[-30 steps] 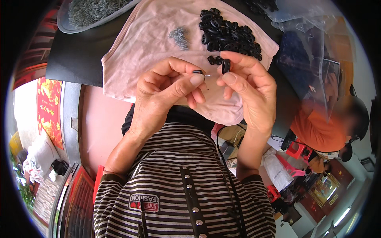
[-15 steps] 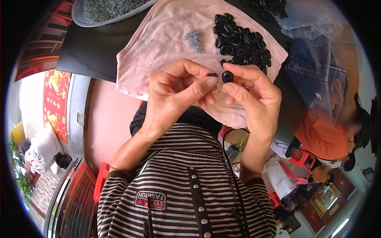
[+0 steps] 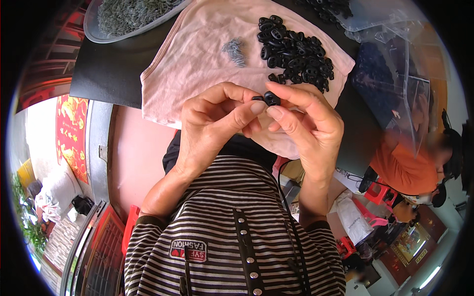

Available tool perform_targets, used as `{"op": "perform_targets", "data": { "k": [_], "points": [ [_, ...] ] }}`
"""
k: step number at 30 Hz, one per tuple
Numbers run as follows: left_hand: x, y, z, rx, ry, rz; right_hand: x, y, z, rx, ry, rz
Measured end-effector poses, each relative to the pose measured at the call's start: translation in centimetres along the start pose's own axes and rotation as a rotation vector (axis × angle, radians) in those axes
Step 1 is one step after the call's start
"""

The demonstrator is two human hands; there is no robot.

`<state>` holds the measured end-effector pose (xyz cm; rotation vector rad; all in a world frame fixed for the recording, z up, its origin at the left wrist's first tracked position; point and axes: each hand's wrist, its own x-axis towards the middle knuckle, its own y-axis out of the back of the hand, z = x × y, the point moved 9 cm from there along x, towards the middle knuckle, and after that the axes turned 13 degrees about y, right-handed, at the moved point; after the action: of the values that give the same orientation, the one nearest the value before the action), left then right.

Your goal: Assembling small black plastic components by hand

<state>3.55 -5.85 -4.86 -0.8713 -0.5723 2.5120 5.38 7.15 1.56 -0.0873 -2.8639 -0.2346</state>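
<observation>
My left hand (image 3: 215,121) pinches a small black plastic piece (image 3: 257,98) between thumb and forefinger. In the pinched fingertips of my right hand (image 3: 308,123) is a black oval cord lock body (image 3: 271,98) with holes in its face. The two parts meet or nearly meet above the cloth; the gap is too small to tell. Beyond my hands, a heap of black cord lock parts (image 3: 296,54) lies on a pink cloth (image 3: 197,54). Left of that heap is a small pile of thin metal springs (image 3: 235,52).
A clear tub (image 3: 91,29) full of springs stands at the far left of the dark table (image 3: 106,69). More black parts (image 3: 331,10) and clear plastic bags (image 3: 395,34) are at the far right. Another person in an orange top (image 3: 405,165) sits to the right.
The black body in my right hand has moved left and closer to the piece in my left hand, and has turned so its holes show. The whole view has shifted slightly.
</observation>
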Motion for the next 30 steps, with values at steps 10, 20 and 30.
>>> {"op": "perform_targets", "data": {
  "k": [10, 20, 30],
  "points": [
    [0.1, -0.6, -0.8, -0.146, -0.035, -0.038, -0.2, 0.0, -1.0, -0.215, 0.107, -0.053],
    [-0.1, -0.9, -0.9, -0.182, -0.041, -0.072, -1.1, 0.6, 0.5, 0.059, 0.015, 0.119],
    [-0.1, -0.7, -0.9, -0.174, -0.047, -0.069, -0.8, 0.0, -0.7, -0.077, 0.162, 0.049]
  ]
}}
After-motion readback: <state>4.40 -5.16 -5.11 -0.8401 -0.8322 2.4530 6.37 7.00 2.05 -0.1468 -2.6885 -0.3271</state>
